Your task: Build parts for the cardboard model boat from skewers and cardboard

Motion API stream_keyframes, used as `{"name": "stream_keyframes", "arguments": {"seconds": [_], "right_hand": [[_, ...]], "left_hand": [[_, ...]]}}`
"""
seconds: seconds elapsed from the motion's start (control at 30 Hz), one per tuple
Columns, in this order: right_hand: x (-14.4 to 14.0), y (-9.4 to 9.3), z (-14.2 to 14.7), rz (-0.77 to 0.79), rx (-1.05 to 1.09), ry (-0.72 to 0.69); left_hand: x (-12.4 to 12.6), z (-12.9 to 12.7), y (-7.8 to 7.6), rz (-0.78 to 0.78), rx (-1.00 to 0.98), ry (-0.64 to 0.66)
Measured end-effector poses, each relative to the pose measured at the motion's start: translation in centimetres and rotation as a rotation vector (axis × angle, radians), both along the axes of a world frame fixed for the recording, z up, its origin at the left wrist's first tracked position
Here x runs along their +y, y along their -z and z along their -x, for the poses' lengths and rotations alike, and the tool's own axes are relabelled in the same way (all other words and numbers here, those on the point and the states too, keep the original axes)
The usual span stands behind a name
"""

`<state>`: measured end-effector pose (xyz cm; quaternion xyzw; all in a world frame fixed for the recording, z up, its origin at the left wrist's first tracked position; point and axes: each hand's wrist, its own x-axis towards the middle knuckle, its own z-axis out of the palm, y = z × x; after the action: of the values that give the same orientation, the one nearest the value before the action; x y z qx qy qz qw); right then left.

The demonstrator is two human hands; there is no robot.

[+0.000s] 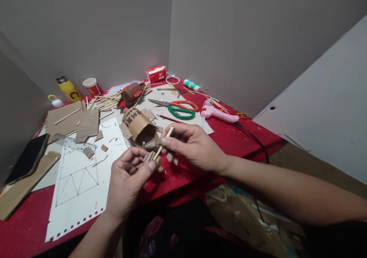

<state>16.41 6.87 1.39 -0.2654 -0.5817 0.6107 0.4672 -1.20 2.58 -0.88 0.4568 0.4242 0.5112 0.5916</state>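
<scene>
My left hand is closed, pinching a small cardboard piece between thumb and fingers. In my right hand, thumb and fingertips grip a short pale wooden stick. The stick slants down to the left, its lower end against the cardboard piece beside my left thumb; whether the two are joined I cannot tell. Just beyond both hands sits a rounded cardboard model with printed characters and an open end facing me. Behind it is a brown, boat-like model with red parts.
Green-and-orange-handled scissors and a pink glue gun with a black cord lie right. A drawn-on paper sheet, cardboard scraps and a phone are left. Behind stand a yellow bottle, paper cup and red tissue pack.
</scene>
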Motion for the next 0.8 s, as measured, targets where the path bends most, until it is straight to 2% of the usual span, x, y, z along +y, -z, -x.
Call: {"name": "stream_keyframes", "arguments": {"seconds": [0.2,0.47,0.8], "right_hand": [[0.01,0.05,0.1,-0.008,-0.006,0.0],[0.07,0.24,0.09,-0.04,-0.006,0.025],[0.26,0.22,0.19,0.004,-0.011,0.005]], "left_hand": [[-0.28,-0.1,-0.42,0.003,-0.027,-0.033],[-0.06,-0.07,-0.14,0.019,-0.085,0.001],[-0.07,-0.13,-1.01,0.057,-0.212,0.051]]}}
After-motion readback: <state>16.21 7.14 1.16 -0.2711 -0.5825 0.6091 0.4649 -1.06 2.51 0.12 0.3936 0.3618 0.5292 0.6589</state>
